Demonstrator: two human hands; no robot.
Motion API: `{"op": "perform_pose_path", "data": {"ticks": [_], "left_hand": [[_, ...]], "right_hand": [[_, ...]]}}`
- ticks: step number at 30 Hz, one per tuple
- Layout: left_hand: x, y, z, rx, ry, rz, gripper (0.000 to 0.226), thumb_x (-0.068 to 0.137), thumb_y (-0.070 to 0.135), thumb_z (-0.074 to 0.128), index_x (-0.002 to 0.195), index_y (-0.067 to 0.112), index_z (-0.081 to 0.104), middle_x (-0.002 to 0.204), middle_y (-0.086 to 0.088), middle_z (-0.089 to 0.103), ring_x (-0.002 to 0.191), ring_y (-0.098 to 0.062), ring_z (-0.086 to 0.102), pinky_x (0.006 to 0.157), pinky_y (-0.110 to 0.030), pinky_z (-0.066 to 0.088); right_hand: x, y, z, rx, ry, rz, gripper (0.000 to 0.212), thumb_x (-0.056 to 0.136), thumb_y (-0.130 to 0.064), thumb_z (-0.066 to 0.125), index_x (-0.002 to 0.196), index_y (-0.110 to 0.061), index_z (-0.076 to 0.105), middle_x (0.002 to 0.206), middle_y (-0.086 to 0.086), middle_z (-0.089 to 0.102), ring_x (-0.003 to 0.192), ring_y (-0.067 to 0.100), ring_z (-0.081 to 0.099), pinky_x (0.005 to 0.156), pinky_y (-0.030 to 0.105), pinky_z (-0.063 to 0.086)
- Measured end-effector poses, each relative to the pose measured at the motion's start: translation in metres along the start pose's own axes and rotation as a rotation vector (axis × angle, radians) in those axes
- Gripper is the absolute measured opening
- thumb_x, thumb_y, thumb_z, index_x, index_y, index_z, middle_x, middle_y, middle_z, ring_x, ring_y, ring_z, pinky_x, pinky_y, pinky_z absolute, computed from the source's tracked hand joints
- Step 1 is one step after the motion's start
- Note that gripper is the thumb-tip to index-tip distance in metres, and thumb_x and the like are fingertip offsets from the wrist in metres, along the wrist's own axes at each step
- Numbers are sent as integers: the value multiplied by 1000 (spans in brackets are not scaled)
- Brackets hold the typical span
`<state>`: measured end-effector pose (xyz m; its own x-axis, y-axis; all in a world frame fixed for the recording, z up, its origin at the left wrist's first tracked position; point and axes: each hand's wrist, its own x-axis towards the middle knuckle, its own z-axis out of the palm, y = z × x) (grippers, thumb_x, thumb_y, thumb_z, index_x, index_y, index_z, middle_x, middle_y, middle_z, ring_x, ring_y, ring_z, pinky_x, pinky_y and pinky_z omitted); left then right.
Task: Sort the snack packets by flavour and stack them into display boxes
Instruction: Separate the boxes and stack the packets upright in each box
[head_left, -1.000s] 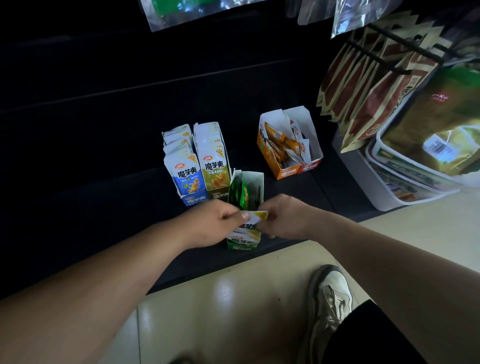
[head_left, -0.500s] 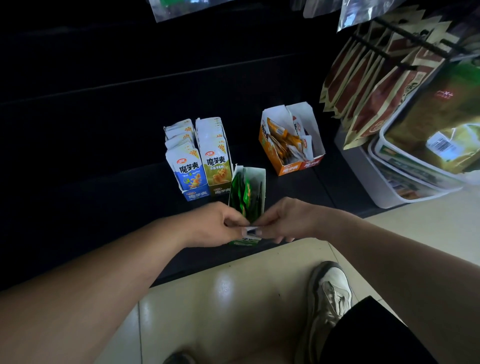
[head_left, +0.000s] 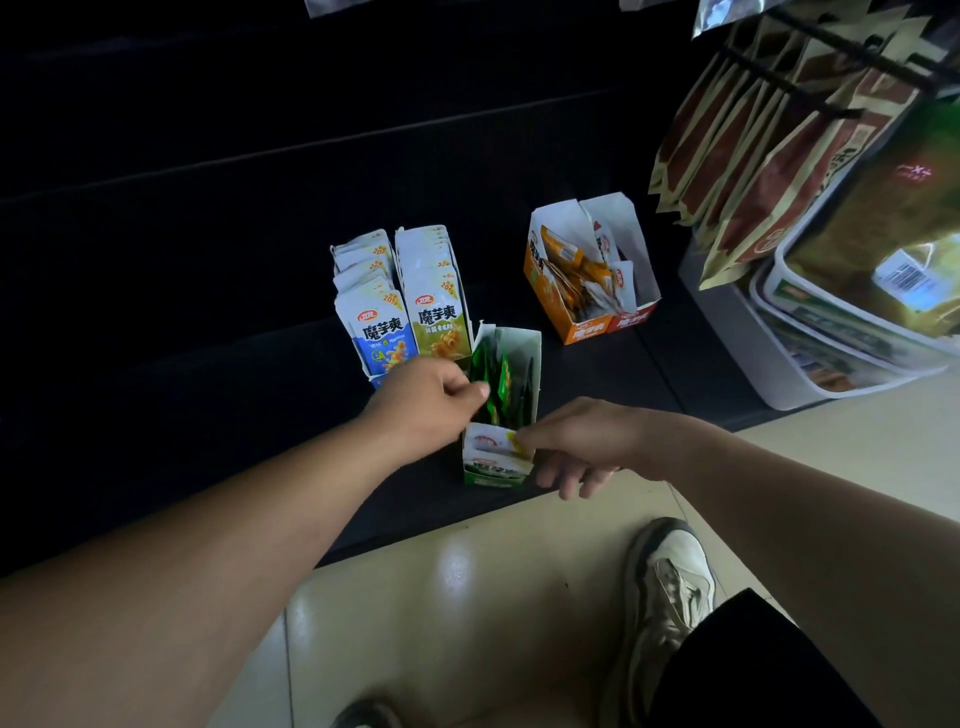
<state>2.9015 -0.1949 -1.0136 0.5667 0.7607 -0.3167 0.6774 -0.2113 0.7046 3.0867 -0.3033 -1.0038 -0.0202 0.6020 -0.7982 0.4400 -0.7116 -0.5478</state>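
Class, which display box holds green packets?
The green box at the shelf front, where the right hand pinches a packet; blue packets, olive packets and the orange-and-red boxes sit farther back.

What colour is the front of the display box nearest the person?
Green, white inside; the display box shows best in the head view.

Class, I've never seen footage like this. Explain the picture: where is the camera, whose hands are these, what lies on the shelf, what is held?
The camera sits on a person's head, looking down at their own bare hands. On the dark low shelf stand cardboard display boxes: one of blue-and-white packets, one of olive packets, an orange box further right, and a narrow green box in front. The left hand reaches among the green packets inside it; whether it grips one is unclear. The right hand pinches a white-and-yellow packet at that box's near end.
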Motion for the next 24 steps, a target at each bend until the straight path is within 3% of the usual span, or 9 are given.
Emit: {"op": "perform_pose_path", "data": {"ticks": [4,7,10,13,16,18,21,24], "left_hand": [[10,8,14,-34,130,-10,42,93,36,73,68,3,66,66,-17,64,58,-25,58,63,-41,55],[16,9,21,-71,167,-26,42,91,24,74,61,0,57,57,-16,53,53,-22,47,58,-39,50],[17,15,18,-234,174,-143,20,89,21,77,72,11,74,72,-9,71,73,-24,67,76,-43,61],[12,25,7,-365,200,-191,12,91,21,76,78,23,75,82,7,71,84,-13,66,80,-33,55],[9,26,-9,-450,264,-134,15,100,27,66,87,20,69,91,-5,72,89,-21,69,88,-42,60],[5,26,-18,-562,278,-125,16,106,28,57,95,19,63,101,-12,74,95,-28,74,86,-47,63],[-4,29,-25,-591,311,-100,16,110,27,49,100,19,57,101,-7,73,84,-21,77,68,-33,64],[-7,25,-31,-634,322,-109,16,110,27,47,105,16,56,102,-7,74,81,-22,78,68,-36,65]], "right_hand": [[-2,-6,0,-2,36,-59,45,102,-60,49,89,-21,66,71,8,69,63,24,60,62,30,53],[-2,-10,2,49,101,-96,42,104,-51,52,89,-15,67,71,11,60,63,26,54,60,31,51],[0,-11,1,71,143,-188,29,104,-35,57,103,-10,71,73,10,55,64,22,52,61,33,54],[2,-12,-3,100,57,-148,28,99,-30,63,109,-5,72,70,9,54,59,22,49,58,30,50],[-2,-11,-2,26,-29,-91,27,101,-31,61,113,-10,73,74,11,62,63,26,54,62,31,54],[-3,-11,-3,22,40,-117,25,104,-32,58,109,-13,74,80,12,65,67,25,58,62,31,55],[0,-11,-5,-4,219,-191,24,103,-36,62,98,-15,73,83,11,68,69,19,63,62,28,56],[2,-14,-5,59,354,-248,23,94,-41,75,101,-19,70,89,8,71,73,20,66,66,33,58]]}}
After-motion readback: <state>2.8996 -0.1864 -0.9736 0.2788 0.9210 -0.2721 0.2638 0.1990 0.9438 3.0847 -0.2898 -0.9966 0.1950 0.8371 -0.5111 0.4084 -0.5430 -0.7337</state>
